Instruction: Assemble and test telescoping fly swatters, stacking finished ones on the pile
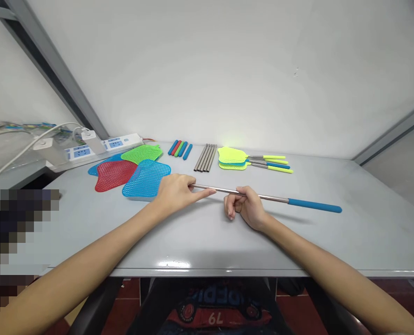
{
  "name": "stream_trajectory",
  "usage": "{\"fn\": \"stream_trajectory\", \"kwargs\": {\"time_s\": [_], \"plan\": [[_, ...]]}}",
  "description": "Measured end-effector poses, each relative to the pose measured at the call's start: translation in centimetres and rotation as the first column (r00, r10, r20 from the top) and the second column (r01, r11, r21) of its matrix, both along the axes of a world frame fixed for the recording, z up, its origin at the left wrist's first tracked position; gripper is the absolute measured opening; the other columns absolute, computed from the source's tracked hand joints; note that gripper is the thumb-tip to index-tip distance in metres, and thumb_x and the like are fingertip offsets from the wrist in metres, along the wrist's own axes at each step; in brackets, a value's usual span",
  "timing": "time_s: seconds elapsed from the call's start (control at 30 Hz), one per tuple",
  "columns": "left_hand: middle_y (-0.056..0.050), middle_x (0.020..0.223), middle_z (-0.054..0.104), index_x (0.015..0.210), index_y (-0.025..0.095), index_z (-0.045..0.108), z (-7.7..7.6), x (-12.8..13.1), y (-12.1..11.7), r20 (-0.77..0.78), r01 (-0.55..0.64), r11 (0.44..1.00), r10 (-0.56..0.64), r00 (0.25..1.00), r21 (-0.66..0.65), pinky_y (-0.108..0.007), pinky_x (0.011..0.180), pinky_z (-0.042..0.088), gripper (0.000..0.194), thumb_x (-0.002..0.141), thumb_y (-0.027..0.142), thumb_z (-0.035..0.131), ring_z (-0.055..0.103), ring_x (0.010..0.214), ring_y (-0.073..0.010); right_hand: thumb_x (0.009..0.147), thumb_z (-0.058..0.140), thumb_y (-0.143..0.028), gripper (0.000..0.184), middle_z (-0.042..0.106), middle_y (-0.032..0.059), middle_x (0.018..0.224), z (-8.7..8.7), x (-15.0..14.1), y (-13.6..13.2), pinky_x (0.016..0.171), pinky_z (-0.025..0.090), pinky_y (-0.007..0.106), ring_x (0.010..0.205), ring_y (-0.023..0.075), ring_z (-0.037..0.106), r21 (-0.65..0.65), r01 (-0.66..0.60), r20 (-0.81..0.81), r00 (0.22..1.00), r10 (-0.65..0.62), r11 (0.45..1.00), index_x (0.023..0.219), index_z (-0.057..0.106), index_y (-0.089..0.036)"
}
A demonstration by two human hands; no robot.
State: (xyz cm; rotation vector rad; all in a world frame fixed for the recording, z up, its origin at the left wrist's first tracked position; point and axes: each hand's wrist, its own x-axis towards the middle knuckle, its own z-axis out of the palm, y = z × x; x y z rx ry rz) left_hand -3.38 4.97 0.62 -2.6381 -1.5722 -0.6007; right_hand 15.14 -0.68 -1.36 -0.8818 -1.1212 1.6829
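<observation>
My left hand (175,191) pinches the thin end of a telescopic metal rod (273,198), its thumb stretched along it. Close against that hand is a blue fly swatter head (146,179); my fingers hide whether it is joined to the rod. My right hand (247,207) is closed round the rod's middle, between thumb and curled fingers. On the rod's right end sits a blue handle grip (315,205). The rod is drawn out long, held slightly above the table and sloping down to the right.
Red (114,175) and green swatter heads (142,154) lie at the left. Behind are several coloured grips (178,148), several metal rods (205,158) and a stack of fly swatters (233,158). A power strip (105,146) with cables borders the grey table (200,246) at back left.
</observation>
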Motion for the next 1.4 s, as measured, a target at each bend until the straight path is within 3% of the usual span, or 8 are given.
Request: {"fn": "stream_trajectory", "kwargs": {"time_s": [0.33,0.87,1.4], "plan": [[-0.001,0.039,0.039,0.038,0.017,0.034,0.0,0.1,-0.7,-0.021,-0.079,0.997,0.079,0.997,0.003,-0.025,0.047,0.013,0.057,0.058,0.07,0.037,0.033,0.041,-0.0102,0.078,0.016,-0.031,0.053,0.049,0.0063,0.05,-0.3,-0.2,-0.2,0.049,0.034,0.029,0.045,0.0145,0.048,-0.019,-0.187,-0.07,0.98,0.186,0.982,0.05,0.056,-0.01],[-0.002,0.038,0.041,0.038,0.017,0.032,-0.6,0.9,-1.9,-0.056,-0.163,0.982,0.158,0.986,-0.099,-0.025,0.045,0.015,0.055,0.064,0.066,0.033,0.035,0.041,-0.0116,0.079,0.012,-0.032,0.058,0.048,0.0055,0.048,-0.8,0.0,-0.2,0.053,0.034,0.029,0.045,0.0129,0.046,0.046,-0.244,0.002,0.97,0.244,0.969,0.048,0.056,-0.01],[-0.003,0.043,0.048,0.041,0.017,0.044,-0.1,1.4,-2.6,-0.057,-0.201,0.972,0.195,0.979,-0.123,-0.026,0.046,0.018,0.056,0.06,0.069,0.034,0.043,0.046,-0.0149,0.079,0.013,-0.035,0.057,0.05,0.005,0.048,-0.9,-0.1,-0.1,0.052,0.036,0.028,0.045,0.0127,0.047,0.03,-0.252,0.023,0.968,0.251,0.967,0.05,0.056,-0.01]]}}
